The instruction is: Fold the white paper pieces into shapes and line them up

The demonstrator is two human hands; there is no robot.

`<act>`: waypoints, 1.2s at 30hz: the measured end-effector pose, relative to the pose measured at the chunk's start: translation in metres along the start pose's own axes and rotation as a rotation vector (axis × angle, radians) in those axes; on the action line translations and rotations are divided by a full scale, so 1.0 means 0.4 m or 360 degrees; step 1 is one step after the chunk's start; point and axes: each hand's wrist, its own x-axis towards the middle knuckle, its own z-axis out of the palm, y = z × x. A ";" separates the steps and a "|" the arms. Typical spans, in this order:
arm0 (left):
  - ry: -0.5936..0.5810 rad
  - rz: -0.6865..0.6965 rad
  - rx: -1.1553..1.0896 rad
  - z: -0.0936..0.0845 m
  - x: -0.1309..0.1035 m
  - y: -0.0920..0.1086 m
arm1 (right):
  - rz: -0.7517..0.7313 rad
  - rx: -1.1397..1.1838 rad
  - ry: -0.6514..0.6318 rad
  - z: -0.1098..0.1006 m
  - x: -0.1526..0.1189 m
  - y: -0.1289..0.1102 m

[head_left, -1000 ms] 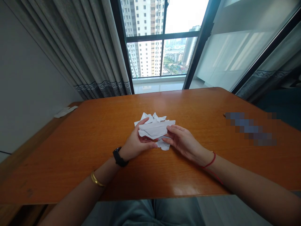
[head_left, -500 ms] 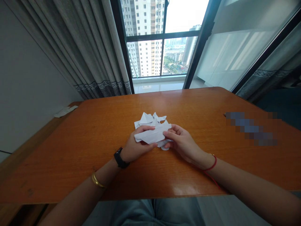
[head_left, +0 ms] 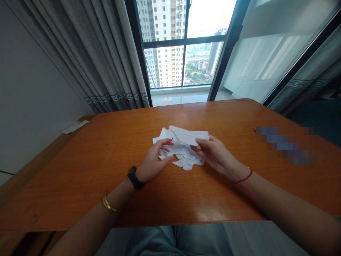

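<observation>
A long torn strip of white paper [head_left: 188, 136] is pinched at its right end between the thumb and fingers of my right hand [head_left: 213, 149]. It hovers over a loose heap of torn white paper pieces [head_left: 185, 161] on the wooden table [head_left: 112, 149]. My left hand [head_left: 156, 156] is at the heap's left side, fingers apart and curved, with nothing held in it. The raised strip covers part of the heap. Whether the left fingertips touch the pieces, I cannot tell.
A folded white paper or cloth [head_left: 75, 127] rests at the table's far left edge. A blurred-out item [head_left: 282, 144] lies on the right side of the table. Beyond the far edge are a window [head_left: 183, 42] and grey curtains [head_left: 106, 53].
My left hand has let go of the paper strip. My right hand has carried the strip up and to the right, showing more of the heap beneath.
</observation>
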 end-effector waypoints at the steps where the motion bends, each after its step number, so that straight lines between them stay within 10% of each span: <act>1: 0.0067 -0.0050 0.0155 -0.006 0.006 -0.011 | -0.0080 0.0062 0.0130 -0.005 0.005 -0.010; 7: 0.0019 -0.0210 0.0946 -0.016 0.016 -0.060 | -0.0251 0.0122 0.0341 -0.017 0.024 -0.021; 14: -0.0046 -0.0351 0.0851 -0.016 0.021 -0.049 | -0.0297 0.0036 0.0251 -0.015 0.022 -0.004; 21: 0.0466 -0.0184 0.1042 -0.029 0.025 -0.021 | -0.0402 -0.0004 0.0280 -0.020 0.027 -0.007; 27: -0.0547 0.0452 0.0856 0.057 0.056 0.065 | -0.0474 -0.0044 0.0270 -0.033 0.038 0.004; 32: -0.0614 0.0257 0.0922 0.114 0.111 0.072 | -0.0488 -0.0092 0.0328 -0.043 0.048 0.000; 36: -0.0586 0.0195 0.0822 0.073 0.122 0.046 | -0.0505 -0.0109 0.0344 -0.041 0.046 -0.006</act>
